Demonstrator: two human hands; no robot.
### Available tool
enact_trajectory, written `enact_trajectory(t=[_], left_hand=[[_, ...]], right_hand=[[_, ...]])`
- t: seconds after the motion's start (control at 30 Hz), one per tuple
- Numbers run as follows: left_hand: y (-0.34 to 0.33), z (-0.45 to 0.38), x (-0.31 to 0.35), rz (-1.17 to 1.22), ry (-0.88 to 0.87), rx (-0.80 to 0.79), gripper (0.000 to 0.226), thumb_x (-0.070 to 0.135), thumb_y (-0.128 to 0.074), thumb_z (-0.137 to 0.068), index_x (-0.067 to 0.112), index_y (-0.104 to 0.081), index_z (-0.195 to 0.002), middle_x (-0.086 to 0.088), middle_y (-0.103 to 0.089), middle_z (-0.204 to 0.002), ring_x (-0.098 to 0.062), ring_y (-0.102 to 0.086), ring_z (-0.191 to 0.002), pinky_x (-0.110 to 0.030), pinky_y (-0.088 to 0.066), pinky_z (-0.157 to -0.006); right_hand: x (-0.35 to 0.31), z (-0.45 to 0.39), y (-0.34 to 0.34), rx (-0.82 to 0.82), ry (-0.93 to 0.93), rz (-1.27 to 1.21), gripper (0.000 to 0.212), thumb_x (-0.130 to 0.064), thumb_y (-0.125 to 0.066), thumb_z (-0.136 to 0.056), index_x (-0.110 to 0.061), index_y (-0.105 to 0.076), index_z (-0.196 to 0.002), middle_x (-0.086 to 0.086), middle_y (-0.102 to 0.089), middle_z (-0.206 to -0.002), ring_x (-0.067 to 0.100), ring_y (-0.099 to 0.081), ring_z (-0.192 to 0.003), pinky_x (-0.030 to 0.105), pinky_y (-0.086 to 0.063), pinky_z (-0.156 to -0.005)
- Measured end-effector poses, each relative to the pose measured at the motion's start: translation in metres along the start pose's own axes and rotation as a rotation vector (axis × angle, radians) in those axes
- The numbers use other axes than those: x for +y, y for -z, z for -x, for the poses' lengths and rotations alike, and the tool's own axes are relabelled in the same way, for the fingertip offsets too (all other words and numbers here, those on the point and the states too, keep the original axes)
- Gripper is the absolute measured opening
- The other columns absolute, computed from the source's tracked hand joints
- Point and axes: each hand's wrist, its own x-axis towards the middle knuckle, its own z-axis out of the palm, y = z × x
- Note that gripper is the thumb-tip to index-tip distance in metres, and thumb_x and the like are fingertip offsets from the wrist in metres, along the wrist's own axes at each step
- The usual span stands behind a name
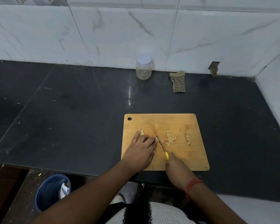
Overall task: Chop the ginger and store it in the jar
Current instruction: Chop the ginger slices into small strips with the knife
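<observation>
The cutting board [176,123] is light brown wood, and the ginger pieces [170,139] on it are pale yellow-tan. The knife [162,147] has a bright yellow handle, the counter [71,110] is dark grey, almost black, and the wall [136,29] is white with thin grey lines like marble. The jar [143,67] is see-through with a white lid, the cloth [178,81] has brown and cream checks, the bucket [47,193] is blue, and the wrist thread [191,185] is red.

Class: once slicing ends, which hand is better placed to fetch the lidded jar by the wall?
Probably the left hand: it only steadies the ginger, while the right hand grips the knife. The jar stands far from both.
</observation>
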Motion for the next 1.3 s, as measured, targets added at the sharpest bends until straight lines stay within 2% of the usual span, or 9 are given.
enact_trajectory(t=[0.1,0.23,0.4,0.57,0.73,0.9,1.07,1.13,1.3], left_hand=[[0.0,0.0,0.0,-0.005,0.0,0.01,0.042,0.039,-0.049,-0.099,0.02,-0.059,-0.136,0.005,-0.059,-0.13,-0.019,-0.05,-0.122,-0.054,-0.025,-0.12],[-0.002,0.001,0.001,-0.005,0.006,0.002,0.042,0.039,-0.047,-0.1,0.02,-0.058,-0.137,0.004,-0.058,-0.132,-0.021,-0.049,-0.124,-0.054,-0.024,-0.12],[-0.004,0.001,0.0,-0.007,0.004,0.021,0.042,0.038,-0.05,-0.099,0.02,-0.059,-0.135,0.005,-0.059,-0.13,-0.02,-0.049,-0.123,-0.054,-0.026,-0.12],[-0.005,0.002,0.0,-0.01,0.0,0.019,0.044,0.037,-0.046,-0.098,0.018,-0.059,-0.136,0.005,-0.058,-0.131,-0.021,-0.049,-0.123,-0.055,-0.025,-0.12],[-0.005,0.003,0.002,-0.018,0.008,0.027,0.045,0.036,-0.045,-0.099,0.018,-0.058,-0.137,0.005,-0.058,-0.131,-0.021,-0.048,-0.123,-0.054,-0.024,-0.12],[-0.007,0.006,0.003,0.005,0.016,0.004,0.048,0.036,-0.04,-0.099,0.016,-0.056,-0.14,0.002,-0.055,-0.139,-0.022,-0.046,-0.128,-0.053,-0.023,-0.121],[-0.008,0.007,0.001,0.009,0.019,-0.001,0.05,0.037,-0.039,-0.099,0.016,-0.055,-0.141,0.002,-0.054,-0.142,-0.021,-0.045,-0.131,-0.052,-0.022,-0.122],[-0.007,0.007,0.002,0.009,0.023,-0.003,0.049,0.037,-0.041,-0.099,0.016,-0.055,-0.141,0.002,-0.055,-0.141,-0.021,-0.045,-0.131,-0.052,-0.022,-0.122],[-0.005,0.007,0.004,0.016,0.041,-0.012,0.048,0.037,-0.043,-0.099,0.016,-0.054,-0.142,0.002,-0.055,-0.142,-0.021,-0.045,-0.132,-0.053,-0.022,-0.121]], right_hand=[[0.001,0.0,-0.003,-0.015,-0.025,0.037,0.028,-0.007,-0.034,-0.099,-0.008,-0.038,-0.126,0.005,-0.056,-0.087,0.022,-0.061,-0.084,0.024,-0.038,-0.061],[0.015,0.025,-0.01,-0.068,-0.013,-0.028,0.018,-0.01,-0.036,-0.099,-0.013,-0.039,-0.116,0.0,-0.055,-0.089,0.015,-0.058,-0.084,0.028,-0.045,-0.073],[0.007,0.016,-0.003,0.003,0.022,-0.051,0.026,-0.01,-0.036,-0.099,-0.014,-0.039,-0.125,0.004,-0.06,-0.089,0.017,-0.06,-0.08,0.03,-0.047,-0.07],[-0.002,0.0,-0.002,-0.022,-0.011,-0.009,0.032,-0.007,-0.035,-0.097,-0.011,-0.038,-0.129,0.009,-0.061,-0.1,0.019,-0.059,-0.085,0.029,-0.046,-0.074],[0.015,0.026,-0.007,-0.054,0.003,-0.026,0.02,-0.011,-0.035,-0.099,-0.015,-0.041,-0.118,0.001,-0.057,-0.095,0.014,-0.058,-0.089,0.03,-0.047,-0.08],[0.009,0.019,-0.004,0.008,0.036,-0.067,0.018,-0.013,-0.035,-0.1,-0.014,-0.042,-0.117,0.005,-0.061,-0.09,0.018,-0.061,-0.079,0.034,-0.049,-0.072],[-0.002,0.001,-0.005,-0.02,-0.008,0.005,0.026,-0.01,-0.037,-0.099,-0.01,-0.04,-0.125,0.01,-0.062,-0.099,0.019,-0.057,-0.081,0.028,-0.043,-0.069],[0.001,0.004,-0.006,-0.029,-0.025,0.018,0.025,-0.009,-0.036,-0.099,-0.01,-0.04,-0.123,0.009,-0.061,-0.097,0.019,-0.059,-0.082,0.027,-0.042,-0.068],[0.016,0.03,-0.011,-0.072,-0.008,-0.029,0.012,-0.016,-0.037,-0.1,-0.017,-0.04,-0.112,0.009,-0.063,-0.102,0.017,-0.061,-0.088,0.033,-0.049,-0.08]])
